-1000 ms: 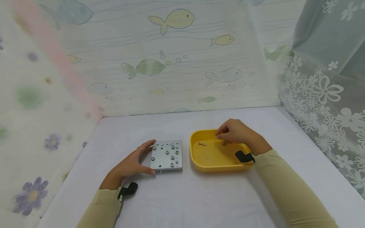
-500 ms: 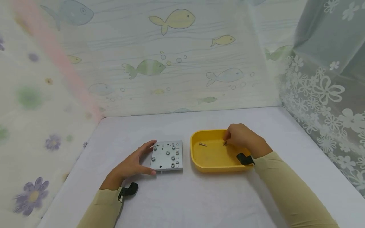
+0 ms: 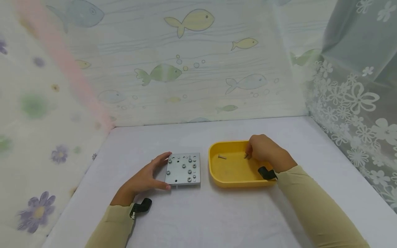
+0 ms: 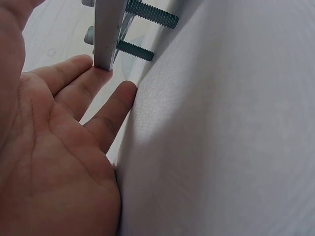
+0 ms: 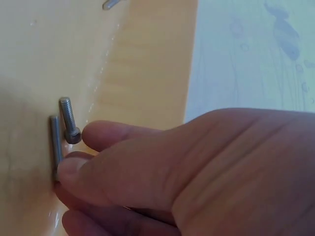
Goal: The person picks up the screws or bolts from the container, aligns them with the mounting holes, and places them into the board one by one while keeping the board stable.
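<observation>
My left hand (image 3: 141, 181) holds a silver metal plate (image 3: 179, 177) by its left side, thumb at the near edge and fingers at the far edge. Several socket-head screws (image 3: 184, 166) stand in the plate's holes; in the left wrist view, threaded shanks (image 4: 152, 14) stick out beneath it. Inside the yellow tray (image 3: 242, 184), my right hand (image 3: 263, 150) reaches down near the back right. There the thumb and a finger pinch a long screw (image 5: 55, 137) at its head end, which they partly hide. Close beside it lies another socket-head screw (image 5: 69, 120), near a fingertip.
Another screw (image 3: 222, 157) lies at the tray's left back. The tray stands just right of the plate on a white cloth (image 3: 198, 220). A fish-print curtain (image 3: 198, 79) hangs behind, with a flowered sheet (image 3: 59, 155) at the left and a lace curtain (image 3: 356, 100) at the right.
My right hand has moved slightly right and down into the tray, its fingertips now at the screws. The left hand and the plate have stayed in place.
</observation>
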{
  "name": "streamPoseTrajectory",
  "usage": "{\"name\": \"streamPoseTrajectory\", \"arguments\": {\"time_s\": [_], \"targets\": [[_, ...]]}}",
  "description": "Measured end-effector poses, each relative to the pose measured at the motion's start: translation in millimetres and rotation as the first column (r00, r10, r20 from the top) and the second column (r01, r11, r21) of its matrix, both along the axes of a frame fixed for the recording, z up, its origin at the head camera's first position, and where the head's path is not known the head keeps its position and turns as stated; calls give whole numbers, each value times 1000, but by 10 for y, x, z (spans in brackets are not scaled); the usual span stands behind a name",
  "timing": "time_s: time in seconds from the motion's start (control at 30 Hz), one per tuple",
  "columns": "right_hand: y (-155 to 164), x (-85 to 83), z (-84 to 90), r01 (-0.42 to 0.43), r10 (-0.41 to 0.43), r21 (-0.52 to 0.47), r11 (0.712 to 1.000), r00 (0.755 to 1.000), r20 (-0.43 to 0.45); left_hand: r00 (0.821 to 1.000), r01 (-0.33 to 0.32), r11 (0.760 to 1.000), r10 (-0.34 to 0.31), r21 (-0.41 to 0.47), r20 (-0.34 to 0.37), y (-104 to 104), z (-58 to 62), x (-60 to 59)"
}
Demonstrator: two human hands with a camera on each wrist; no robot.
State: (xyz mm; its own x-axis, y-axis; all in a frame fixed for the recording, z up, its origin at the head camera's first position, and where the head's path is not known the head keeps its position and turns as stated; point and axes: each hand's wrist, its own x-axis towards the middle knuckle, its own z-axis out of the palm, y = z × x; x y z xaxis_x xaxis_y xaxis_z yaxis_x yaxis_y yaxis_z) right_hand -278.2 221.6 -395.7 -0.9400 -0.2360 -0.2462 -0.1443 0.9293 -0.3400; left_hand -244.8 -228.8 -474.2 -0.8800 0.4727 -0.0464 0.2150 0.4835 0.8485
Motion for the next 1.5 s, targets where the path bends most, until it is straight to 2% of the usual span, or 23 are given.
{"name": "streamPoseTrajectory", "arguments": {"time_s": [0.27, 0.83, 1.0, 1.17, 1.3, 1.5], "targets": [[45, 29, -46, -41, 43, 45, 998, 999, -32, 1000, -7, 1000, 7, -19, 13, 38, -20, -7], [27, 40, 5, -36, 34, 33, 999, 997, 75, 1000, -17, 999, 17, -28, -4, 32, -8, -5], [35, 57, 37, -27, 25, 22, 999, 995, 95, 1000, -19, 999, 19, -32, 10, 43, 17, 12], [50, 73, 52, -30, 31, -23, 999, 996, 80, 1000, -20, 999, 20, -30, 2, 43, 45, 23], [111, 78, 70, -19, 29, -110, 994, 996, 87, 1000, -16, 999, 16, -28, 2, 38, 52, 31], [252, 69, 107, 46, -15, -287, 957, 994, 110, 1000, -23, 999, 23, -35, -4, 17, 22, 17]]}}
